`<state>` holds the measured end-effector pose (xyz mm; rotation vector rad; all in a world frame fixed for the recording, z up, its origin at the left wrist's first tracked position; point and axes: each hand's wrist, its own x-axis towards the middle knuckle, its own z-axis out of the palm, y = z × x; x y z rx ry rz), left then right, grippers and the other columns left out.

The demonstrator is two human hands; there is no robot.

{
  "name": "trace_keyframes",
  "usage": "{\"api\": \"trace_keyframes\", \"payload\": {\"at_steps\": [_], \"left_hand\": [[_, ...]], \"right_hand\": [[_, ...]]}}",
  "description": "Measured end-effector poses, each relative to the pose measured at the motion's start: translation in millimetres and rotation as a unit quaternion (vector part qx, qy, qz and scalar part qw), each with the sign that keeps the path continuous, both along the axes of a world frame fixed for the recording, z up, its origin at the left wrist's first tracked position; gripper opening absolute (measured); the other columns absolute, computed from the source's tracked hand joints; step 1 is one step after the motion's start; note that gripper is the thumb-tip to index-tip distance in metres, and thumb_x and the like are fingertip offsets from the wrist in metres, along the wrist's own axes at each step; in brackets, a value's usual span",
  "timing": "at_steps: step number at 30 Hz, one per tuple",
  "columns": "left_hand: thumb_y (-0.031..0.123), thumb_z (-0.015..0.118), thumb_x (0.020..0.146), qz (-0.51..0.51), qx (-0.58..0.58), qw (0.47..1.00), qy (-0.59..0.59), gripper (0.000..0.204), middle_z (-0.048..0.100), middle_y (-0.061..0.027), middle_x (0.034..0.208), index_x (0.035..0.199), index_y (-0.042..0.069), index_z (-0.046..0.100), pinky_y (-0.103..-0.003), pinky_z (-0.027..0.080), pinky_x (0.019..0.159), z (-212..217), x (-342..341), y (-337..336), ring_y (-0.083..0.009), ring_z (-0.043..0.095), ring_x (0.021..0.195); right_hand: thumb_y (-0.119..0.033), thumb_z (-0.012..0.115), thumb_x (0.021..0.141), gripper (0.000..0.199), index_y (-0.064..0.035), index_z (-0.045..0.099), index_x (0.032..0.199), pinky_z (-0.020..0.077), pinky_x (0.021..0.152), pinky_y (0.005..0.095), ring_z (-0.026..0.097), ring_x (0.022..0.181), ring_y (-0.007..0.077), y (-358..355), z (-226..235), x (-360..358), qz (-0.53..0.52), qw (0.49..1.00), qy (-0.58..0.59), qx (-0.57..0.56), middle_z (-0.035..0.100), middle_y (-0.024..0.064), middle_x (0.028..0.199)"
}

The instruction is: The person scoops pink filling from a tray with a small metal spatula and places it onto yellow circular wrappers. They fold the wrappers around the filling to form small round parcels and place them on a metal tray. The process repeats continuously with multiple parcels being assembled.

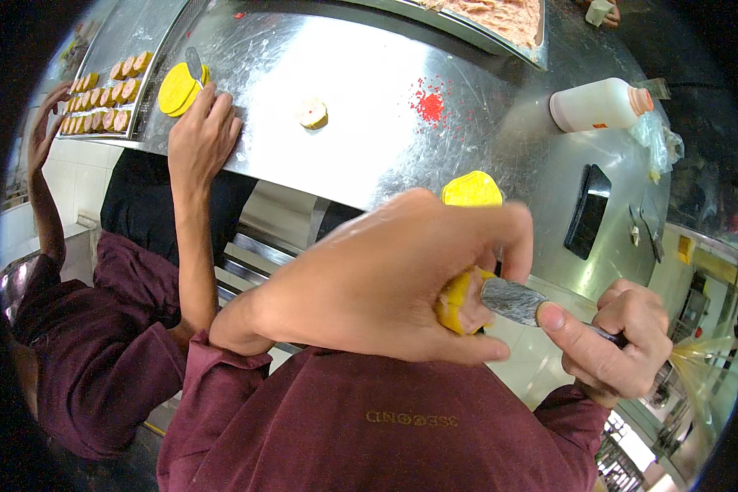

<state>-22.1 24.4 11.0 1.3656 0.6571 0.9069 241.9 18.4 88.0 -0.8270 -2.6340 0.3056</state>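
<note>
Left hand (385, 275) cups a yellow wrapper (449, 307) with pink filling (473, 315); right hand (619, 340) grips a spatula (512, 302), tip at the filling. Likely packing step; next move probably wants steady left grip, level smoothing. Beyond: wrapper stack (471, 190) on surface (508, 156).

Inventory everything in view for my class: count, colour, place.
Table: one, silver, upper half
Trays: two, silver, left and top
Filled pieces: many, yellow-pink, left tray
Filling: one mass, pink, top tray
Wrappers: two piles, yellow, left and centre
Loose piece: one, cream-yellow, mid-table
Crumbs: many, red, mid-table
Bottle: one, white, orange cap, right
Flat rectangular object: one, black, right
Plastic bag: one, clear, beside bottle
Slim tool: one, dark, right edge
Blades: two, grey, lower right; left
Held wrapper: one, yellow, lower centre
Co-worker: one, maroon top, left
Another person's hand: one, partly visible, top right
Left hand: one, maroon-sleeved, around held wrapper
Right hand: one, maroon-sleeved, at nearer blade
</note>
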Motion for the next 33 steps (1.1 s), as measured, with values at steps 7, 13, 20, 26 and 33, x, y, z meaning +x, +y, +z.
{"api": "trace_keyframes", "payload": {"at_steps": [7, 13, 20, 26, 33], "left_hand": [[0.021, 0.09, 0.084, 0.0, 0.121, 0.987, 0.108, 0.028, 0.064, -0.0049, 0.069, 0.081, 0.008, 0.064, -0.031, 0.045, 0.055, -6.8, -0.8, 1.3, -0.0173, 0.062, 0.057], [0.019, 0.091, 0.081, -0.01, -0.037, 0.999, 0.018, 0.03, 0.064, -0.0048, 0.069, 0.08, 0.008, 0.063, -0.031, 0.045, 0.054, -1.6, -4.1, -0.9, -0.018, 0.061, 0.056], [0.016, 0.09, 0.08, 0.031, 0.128, 0.99, 0.047, 0.028, 0.061, -0.0073, 0.069, 0.08, 0.008, 0.063, -0.034, 0.045, 0.055, -11.3, 7.0, 0.1, -0.0262, 0.06, 0.057], [0.021, 0.091, 0.083, 0.024, 0.009, 0.999, 0.036, 0.03, 0.062, -0.0038, 0.068, 0.08, 0.009, 0.064, -0.032, 0.045, 0.054, -1.6, -4.2, -4.1, -0.0195, 0.06, 0.056], [0.023, 0.091, 0.085, 0.0, 0.124, 0.991, 0.041, 0.031, 0.063, -0.0007, 0.067, 0.08, 0.01, 0.063, -0.031, 0.044, 0.052, -7.3, 7.5, -0.2, -0.0148, 0.06, 0.055]], "right_hand": [[-0.008, 0.096, 0.064, 0.049, -0.0222, 0.088, 0.111, 0.0189, 0.046, 0.0279, 0.034, 0.05, 0.0105, -1.9, -4.7, -5.1, -0.017, 0.999, -0.01, 0.035, 0.029, -0.0064, 0.068], [-0.01, 0.098, 0.067, 0.039, -0.0183, 0.086, 0.103, 0.0188, 0.046, 0.0289, 0.035, 0.049, 0.0107, -1.2, -3.8, -1.8, -0.033, 0.999, 0.009, 0.027, 0.03, -0.0065, 0.065], [-0.014, 0.104, 0.069, 0.049, -0.0122, 0.056, 0.067, 0.0197, 0.043, 0.0301, 0.032, 0.043, 0.0106, 1.1, -3.2, -7.5, 0.007, 1.0, -0.023, 0.009, 0.036, -0.0069, 0.054], [-0.011, 0.102, 0.069, 0.036, -0.0168, 0.084, 0.1, 0.0186, 0.045, 0.0283, 0.037, 0.048, 0.0101, -1.6, -2.3, 0.3, -0.02, 1.0, 0.002, 0.023, 0.036, -0.005, 0.068], [-0.009, 0.101, 0.069, 0.044, -0.0203, 0.087, 0.109, 0.0184, 0.045, 0.0277, 0.038, 0.049, 0.0105, 0.0, -1.5, 0.5, 0.039, 0.999, 0.015, -0.011, 0.034, -0.0048, 0.071]]}}
